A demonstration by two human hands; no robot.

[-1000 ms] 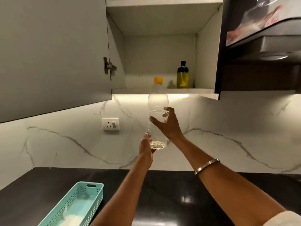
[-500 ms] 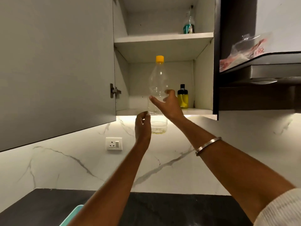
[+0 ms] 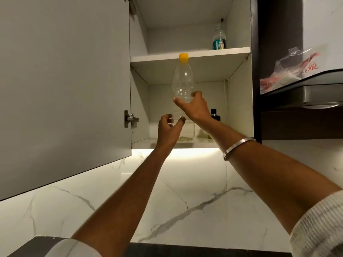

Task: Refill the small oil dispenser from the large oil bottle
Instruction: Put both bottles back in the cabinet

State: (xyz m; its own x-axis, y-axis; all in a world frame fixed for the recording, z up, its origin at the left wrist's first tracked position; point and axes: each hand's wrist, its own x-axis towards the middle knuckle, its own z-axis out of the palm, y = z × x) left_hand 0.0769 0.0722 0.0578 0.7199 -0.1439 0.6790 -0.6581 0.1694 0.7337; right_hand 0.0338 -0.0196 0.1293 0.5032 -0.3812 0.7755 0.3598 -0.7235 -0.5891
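The large oil bottle point(image 3: 182, 84) is clear plastic with a yellow cap and only a thin layer of oil at its bottom. It stands upright with its base at the lower shelf point(image 3: 202, 144) of the open wall cabinet. My right hand point(image 3: 193, 106) grips its middle. My left hand point(image 3: 169, 130) is just in front of its lower part, fingers curled and apart, holding nothing. The small oil dispenser point(image 3: 215, 115), dark-capped with yellow oil, stands behind my right wrist and is mostly hidden.
The grey cabinet door point(image 3: 65, 86) hangs open on the left. A small green-labelled bottle point(image 3: 219, 40) stands on the upper shelf. A chimney hood point(image 3: 306, 97) with a plastic bag point(image 3: 289, 71) on top is at right. Marble backsplash lies below.
Both hands have lifted the bottle from in front of the backsplash up onto the lower cabinet shelf. My left hand has come off the bottle's base. The view has tilted upward.
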